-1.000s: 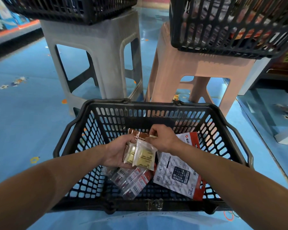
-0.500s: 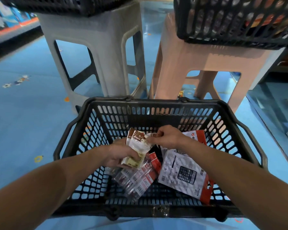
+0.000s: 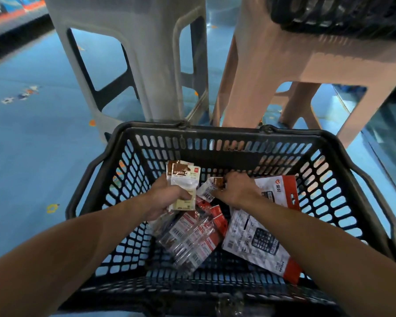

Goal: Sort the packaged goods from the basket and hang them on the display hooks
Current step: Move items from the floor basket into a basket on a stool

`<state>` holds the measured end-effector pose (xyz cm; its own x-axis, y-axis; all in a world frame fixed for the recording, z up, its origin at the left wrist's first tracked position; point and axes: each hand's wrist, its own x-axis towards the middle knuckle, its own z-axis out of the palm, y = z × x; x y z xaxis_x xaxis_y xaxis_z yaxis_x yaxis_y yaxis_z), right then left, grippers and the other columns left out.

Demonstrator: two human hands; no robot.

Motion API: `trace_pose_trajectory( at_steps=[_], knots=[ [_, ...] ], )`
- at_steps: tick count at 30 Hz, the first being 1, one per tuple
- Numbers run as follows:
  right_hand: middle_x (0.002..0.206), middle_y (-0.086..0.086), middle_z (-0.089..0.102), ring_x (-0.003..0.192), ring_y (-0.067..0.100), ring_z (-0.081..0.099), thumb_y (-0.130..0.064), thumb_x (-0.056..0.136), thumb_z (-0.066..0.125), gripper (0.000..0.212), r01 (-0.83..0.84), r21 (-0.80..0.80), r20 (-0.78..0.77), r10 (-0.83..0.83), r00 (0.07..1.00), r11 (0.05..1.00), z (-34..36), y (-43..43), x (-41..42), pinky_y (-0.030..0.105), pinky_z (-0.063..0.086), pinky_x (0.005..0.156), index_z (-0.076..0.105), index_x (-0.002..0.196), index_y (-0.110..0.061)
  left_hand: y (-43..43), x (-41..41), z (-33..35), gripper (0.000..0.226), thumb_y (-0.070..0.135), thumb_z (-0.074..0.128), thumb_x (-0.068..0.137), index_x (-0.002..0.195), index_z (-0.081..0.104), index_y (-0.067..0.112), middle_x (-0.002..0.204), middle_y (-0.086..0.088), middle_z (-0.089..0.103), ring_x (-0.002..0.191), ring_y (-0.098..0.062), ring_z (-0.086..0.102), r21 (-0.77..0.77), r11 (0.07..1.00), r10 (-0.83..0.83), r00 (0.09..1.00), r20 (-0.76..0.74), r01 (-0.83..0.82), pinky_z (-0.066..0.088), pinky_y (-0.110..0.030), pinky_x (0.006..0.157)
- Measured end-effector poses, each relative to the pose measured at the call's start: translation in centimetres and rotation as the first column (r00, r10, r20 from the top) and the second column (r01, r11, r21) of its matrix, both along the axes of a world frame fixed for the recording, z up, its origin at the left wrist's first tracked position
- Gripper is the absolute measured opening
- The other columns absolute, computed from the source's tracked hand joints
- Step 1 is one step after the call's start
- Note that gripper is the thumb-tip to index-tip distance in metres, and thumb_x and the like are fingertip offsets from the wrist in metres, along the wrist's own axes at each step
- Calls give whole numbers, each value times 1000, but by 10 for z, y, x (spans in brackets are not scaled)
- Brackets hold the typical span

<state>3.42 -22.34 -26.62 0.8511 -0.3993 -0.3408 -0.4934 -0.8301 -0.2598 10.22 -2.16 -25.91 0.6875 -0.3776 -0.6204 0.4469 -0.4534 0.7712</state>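
Leaving the packet stack [image 3: 181,178], my right hand [image 3: 238,191] now pinches another brown-topped packet [image 3: 207,189] just beside my left hand [image 3: 167,200], whose fingers clamp that stack to keep like goods together.

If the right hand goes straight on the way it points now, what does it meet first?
Probably the stack of small packets that the left hand grips, just past the single packet that the right hand pinches; depth is unclear.

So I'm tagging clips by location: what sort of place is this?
Most likely a retail shop, perhaps stationery: a black shopping basket holds barcoded hang-tab packets and a carded calculator pack, and a second basket sits on a pink stool.
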Motion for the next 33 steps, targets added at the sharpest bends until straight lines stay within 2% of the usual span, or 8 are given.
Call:
trace_pose_trajectory(
  at_steps=[4, 8, 13, 18, 22, 27, 31, 33],
  knots=[
    [116, 12, 65, 109, 34, 63, -44, 91, 68, 37, 6, 30, 17, -6, 1000, 1000, -1, 9, 6, 41, 55, 90, 66, 115, -16, 0, 4, 9, 51, -3, 74, 83, 122, 59, 25, 110, -4, 76, 105, -28, 70, -12, 998, 55, 999, 3, -55, 59, -54, 88],
    [115, 15, 67, 109, 37, 64, -24, 92, 65, 19, -25, 62, 28, 23, 999, 998, -4, 21, 3, 38, 52, 89, 69, 109, -16, 9, 6, 20, 49, -6, 74, 83, 120, 58, 23, 112, -5, 75, 104, -28, 71, -35, 996, 88, 995, 40, -86, 62, -46, 80],
    [111, 11, 68, 104, 31, 66, -23, 90, 67, 14, -74, 112, 64, 67, 996, 991, 9, 27, 1, 31, 49, 79, 72, 100, -16, 14, 2, 27, 59, -7, 76, 80, 124, 56, 26, 113, -3, 73, 101, -26, 71, -29, 994, 105, 987, 123, -102, 62, -45, 78],
    [134, 12, 53, 116, 27, 60, -23, 92, 67, 24, -186, 111, 14, 186, 982, 976, 15, 19, -1, 35, 51, 103, 77, 113, -20, 14, -4, 31, 71, -7, 78, 77, 133, 51, 27, 119, -2, 71, 109, -25, 66, -3, 999, 53, 986, 157, -53, 55, -46, 93],
    [144, 14, 45, 120, 29, 59, -20, 94, 64, 32, -183, 89, -55, 189, 981, 979, 13, 18, -1, 35, 48, 107, 74, 124, -22, 10, -5, 28, 71, -7, 78, 77, 133, 51, 28, 119, -1, 71, 109, -25, 67, 6, 999, 46, 986, 159, -48, 56, -36, 82],
    [136, 10, 60, 118, 26, 61, -12, 90, 66, 39, -159, 65, -112, 166, 980, 985, 15, 19, 5, 33, 53, 98, 69, 129, -16, 4, -6, 29, 72, -6, 79, 78, 134, 49, 26, 121, -2, 68, 111, -25, 65, 14, 999, 39, 982, 183, -42, 55, -44, 94],
    [128, 7, 67, 116, 24, 63, -20, 94, 65, 33, -112, 55, -63, 116, 991, 992, 13, 13, 7, 32, 51, 93, 68, 126, -15, 4, -4, 28, 71, -7, 78, 79, 134, 49, 26, 120, -1, 68, 107, -22, 65, -1, 998, 63, 973, 221, -64, 54, -34, 81],
    [123, 5, 69, 113, 23, 65, -19, 92, 67, 30, -79, 62, 4, 78, 997, 995, 13, 10, 7, 31, 52, 92, 71, 121, -16, 5, -4, 28, 71, -7, 78, 79, 134, 50, 27, 119, -1, 69, 107, -22, 66, 5, 998, 62, 968, 243, -65, 55, -39, 87]
  ],
)
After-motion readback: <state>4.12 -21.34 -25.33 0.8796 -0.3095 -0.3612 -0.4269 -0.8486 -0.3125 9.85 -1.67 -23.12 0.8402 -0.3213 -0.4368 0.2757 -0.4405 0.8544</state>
